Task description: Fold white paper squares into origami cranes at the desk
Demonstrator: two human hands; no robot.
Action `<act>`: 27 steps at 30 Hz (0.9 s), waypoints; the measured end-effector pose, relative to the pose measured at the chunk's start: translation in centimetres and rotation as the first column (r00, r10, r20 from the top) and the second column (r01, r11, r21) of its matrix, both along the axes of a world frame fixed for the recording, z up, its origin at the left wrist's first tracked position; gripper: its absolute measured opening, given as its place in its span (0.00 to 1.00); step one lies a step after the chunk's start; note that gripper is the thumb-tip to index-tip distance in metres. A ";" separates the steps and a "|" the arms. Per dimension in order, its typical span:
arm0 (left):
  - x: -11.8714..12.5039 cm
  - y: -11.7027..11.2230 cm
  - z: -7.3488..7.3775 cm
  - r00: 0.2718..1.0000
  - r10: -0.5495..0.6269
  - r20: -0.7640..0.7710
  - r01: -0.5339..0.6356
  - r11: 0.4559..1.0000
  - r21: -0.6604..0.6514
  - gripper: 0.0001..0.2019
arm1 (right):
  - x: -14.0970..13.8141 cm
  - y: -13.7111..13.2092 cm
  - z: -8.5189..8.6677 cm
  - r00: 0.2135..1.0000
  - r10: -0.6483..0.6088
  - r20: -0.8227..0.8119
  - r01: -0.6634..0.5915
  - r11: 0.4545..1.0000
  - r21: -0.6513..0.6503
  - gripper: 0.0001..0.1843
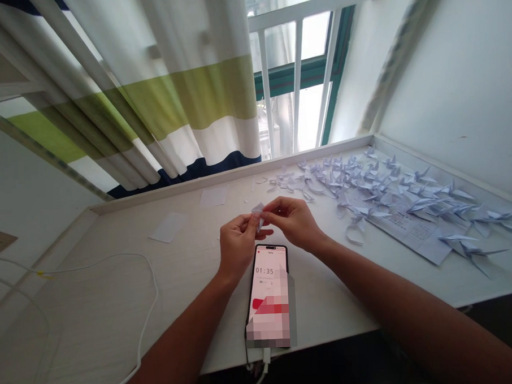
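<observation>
A small folded piece of white paper (259, 210) is pinched between my two hands, above the table. My left hand (237, 238) grips its left side, closed with thumb and fingers together. From the right, my right hand (293, 220) pinches the same paper with thumb and forefinger. Just below them lies a phone (271, 265) showing 01:35, its lower part blurred out. Many folded paper cranes (357, 179) are heaped at the right of the table. The finer folds of the held paper are partly hidden by my fingers.
Flat paper sheets (168, 227) lie left of my hands, and a printed sheet (410, 230) sits under some cranes. A white cable (151, 270) curves across the left side. A raised rim (188, 185) borders the table, with a curtain (192, 98) and a railed window behind.
</observation>
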State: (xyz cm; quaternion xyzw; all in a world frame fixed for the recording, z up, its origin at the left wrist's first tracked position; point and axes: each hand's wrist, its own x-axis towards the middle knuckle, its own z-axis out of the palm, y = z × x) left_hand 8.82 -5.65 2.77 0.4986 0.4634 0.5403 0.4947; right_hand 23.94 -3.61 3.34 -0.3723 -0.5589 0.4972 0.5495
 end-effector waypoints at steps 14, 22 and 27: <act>-0.9 0.3 0.7 0.995 -0.101 0.025 0.102 0.991 -0.084 0.24 | -0.2 -0.3 -0.3 0.998 0.011 -0.063 -0.013 0.999 -0.043 0.13; -0.4 0.5 -0.2 0.982 -0.181 0.058 0.186 0.980 -0.078 0.25 | -0.6 -0.4 -0.5 0.991 -0.126 -0.033 0.125 0.992 -0.027 0.10; 0.0 0.4 -0.3 0.974 -0.220 0.044 0.222 0.974 -0.047 0.26 | -0.9 -0.5 -0.6 0.983 -0.164 -0.088 0.156 0.984 -0.089 0.11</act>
